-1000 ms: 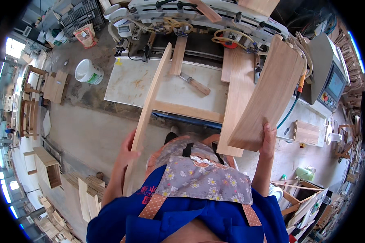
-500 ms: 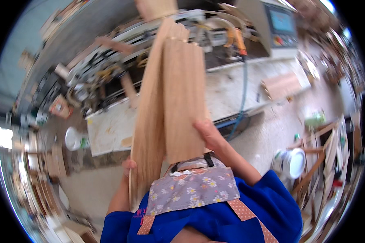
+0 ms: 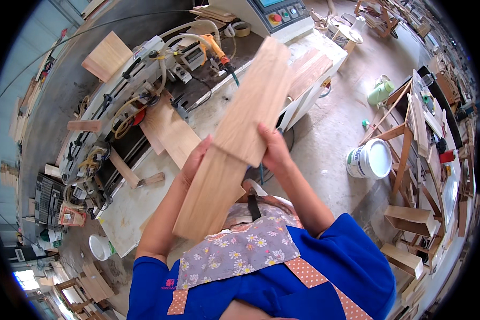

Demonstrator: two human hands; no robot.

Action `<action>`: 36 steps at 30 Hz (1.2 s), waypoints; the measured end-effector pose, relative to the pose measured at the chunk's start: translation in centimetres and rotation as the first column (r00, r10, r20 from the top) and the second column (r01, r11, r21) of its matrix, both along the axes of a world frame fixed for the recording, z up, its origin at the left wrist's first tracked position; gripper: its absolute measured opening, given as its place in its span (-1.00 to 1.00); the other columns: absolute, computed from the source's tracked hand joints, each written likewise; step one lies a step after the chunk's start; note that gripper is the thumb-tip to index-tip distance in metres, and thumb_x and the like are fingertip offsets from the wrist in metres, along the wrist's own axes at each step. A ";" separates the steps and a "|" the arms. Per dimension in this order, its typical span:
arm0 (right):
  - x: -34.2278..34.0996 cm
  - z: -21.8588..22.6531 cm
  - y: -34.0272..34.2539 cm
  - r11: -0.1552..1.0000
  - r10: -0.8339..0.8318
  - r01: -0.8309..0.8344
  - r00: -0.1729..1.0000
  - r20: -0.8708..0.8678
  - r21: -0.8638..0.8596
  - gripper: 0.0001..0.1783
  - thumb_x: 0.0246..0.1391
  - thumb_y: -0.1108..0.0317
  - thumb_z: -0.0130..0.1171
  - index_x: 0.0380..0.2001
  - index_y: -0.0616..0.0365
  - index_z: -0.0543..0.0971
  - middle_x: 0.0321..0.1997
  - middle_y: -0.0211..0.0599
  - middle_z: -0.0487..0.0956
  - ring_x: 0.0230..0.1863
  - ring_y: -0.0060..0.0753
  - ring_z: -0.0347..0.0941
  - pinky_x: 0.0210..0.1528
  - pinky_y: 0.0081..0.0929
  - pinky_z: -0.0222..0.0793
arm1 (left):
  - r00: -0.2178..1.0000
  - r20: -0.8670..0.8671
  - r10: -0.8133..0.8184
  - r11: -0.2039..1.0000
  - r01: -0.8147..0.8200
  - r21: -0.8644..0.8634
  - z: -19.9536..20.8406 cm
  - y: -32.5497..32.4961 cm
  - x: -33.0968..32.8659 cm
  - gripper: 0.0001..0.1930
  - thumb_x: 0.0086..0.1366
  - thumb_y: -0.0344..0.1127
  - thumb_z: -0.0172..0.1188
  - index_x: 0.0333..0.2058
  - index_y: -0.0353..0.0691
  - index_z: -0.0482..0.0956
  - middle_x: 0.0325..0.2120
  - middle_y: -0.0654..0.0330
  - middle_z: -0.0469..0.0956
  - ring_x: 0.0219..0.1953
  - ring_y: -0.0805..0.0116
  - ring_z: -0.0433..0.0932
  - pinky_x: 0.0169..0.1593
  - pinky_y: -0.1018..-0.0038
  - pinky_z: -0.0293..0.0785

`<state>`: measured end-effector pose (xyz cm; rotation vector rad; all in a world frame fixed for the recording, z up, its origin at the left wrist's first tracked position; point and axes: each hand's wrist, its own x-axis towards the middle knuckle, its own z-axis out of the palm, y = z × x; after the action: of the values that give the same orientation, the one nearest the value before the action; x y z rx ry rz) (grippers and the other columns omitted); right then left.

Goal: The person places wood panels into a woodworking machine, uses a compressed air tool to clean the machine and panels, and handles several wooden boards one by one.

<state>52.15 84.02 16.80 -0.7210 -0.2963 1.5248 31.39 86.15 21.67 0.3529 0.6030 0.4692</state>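
Observation:
Two flat lengths of pale wood overlap in front of my chest and slant up to the right. The upper wooden board [image 3: 255, 101] lies over the end of the lower wooden board [image 3: 209, 193]; whether more boards are stacked beneath cannot be seen. My left hand [image 3: 195, 159] is closed on the left edges near the overlap, its fingers partly hidden behind the wood. On the opposite side my right hand [image 3: 274, 146] grips the upper board's right edge close to its near end.
Ahead stands a machine with a white-topped bench [image 3: 124, 216], a wooden panel [image 3: 168, 128] on it. An orange air gun [image 3: 214, 52] and a control panel [image 3: 282, 17] are farther back. A white bucket [image 3: 369, 160] and a green jug [image 3: 380, 92] stand on the right, beside a wooden frame [image 3: 402, 154].
The boards have tilted from nearly upright to slanting right and sit lower in view. My left hand has moved up to the overlap, nearer my right hand. The view has swung right.

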 end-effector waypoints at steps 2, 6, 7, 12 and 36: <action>3.9 -1.3 1.5 0.996 -0.088 0.089 0.996 0.031 -0.021 -0.43 0.13 0.22 0.13 0.07 0.40 0.28 0.02 -0.04 0.46 0.00 -0.18 0.46 0.05 -0.23 0.45 | 0.991 -0.114 -0.071 0.996 0.077 0.051 -0.9 -0.3 -0.2 -0.37 0.33 0.13 -0.15 0.12 -0.32 0.29 -0.01 0.01 0.46 -0.03 0.23 0.50 0.05 0.34 0.41; 14.1 -4.7 5.6 0.979 -0.177 0.195 0.957 0.228 -0.056 -0.46 0.14 0.26 0.10 0.08 0.37 0.27 0.03 -0.04 0.46 -0.02 -0.16 0.47 0.02 -0.24 0.46 | 0.957 -0.179 -0.229 0.959 0.253 0.124 -3.1 -2.2 -0.9 -0.44 0.38 0.02 -0.17 0.13 -0.36 0.27 0.00 -0.03 0.44 0.03 0.21 0.46 0.06 0.37 0.42; 16.3 -5.0 6.6 0.969 -0.211 0.238 0.935 0.286 -0.064 -0.47 0.13 0.27 0.12 0.08 0.33 0.28 0.01 -0.05 0.47 -0.04 -0.17 0.48 0.00 -0.26 0.48 | 0.947 -0.167 -0.273 0.949 0.294 0.117 -3.5 -2.9 -1.2 -0.44 0.38 0.01 -0.16 0.13 -0.37 0.26 0.01 -0.03 0.43 0.04 0.20 0.45 0.06 0.38 0.42; 25.6 -9.6 11.5 0.939 -0.237 0.313 0.889 0.391 -0.142 -0.49 0.10 0.31 0.16 0.06 0.36 0.32 -0.03 -0.05 0.50 -0.08 -0.14 0.50 -0.01 -0.25 0.48 | 0.976 -0.178 -0.124 0.984 0.143 0.102 -4.5 -7.9 -3.1 -0.44 0.35 -0.05 -0.08 0.15 -0.40 0.20 0.07 -0.05 0.37 0.10 0.20 0.41 0.08 0.40 0.41; 28.1 -9.8 14.3 0.934 -0.149 0.350 0.569 0.809 -0.074 -0.43 0.10 0.29 0.16 0.16 0.13 0.25 -0.12 -0.32 0.49 -0.15 -0.41 0.45 -0.14 -0.45 0.37 | 0.726 -0.607 0.322 0.911 -0.063 0.407 -6.9 -11.5 -8.8 -0.63 0.25 -0.24 0.14 -0.03 -0.30 0.43 -0.10 0.12 0.52 -0.03 0.35 0.48 0.01 0.49 0.40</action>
<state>80.28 98.33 7.02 -1.5665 -0.6622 0.8706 22.55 74.66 14.78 0.8384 1.2763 0.6677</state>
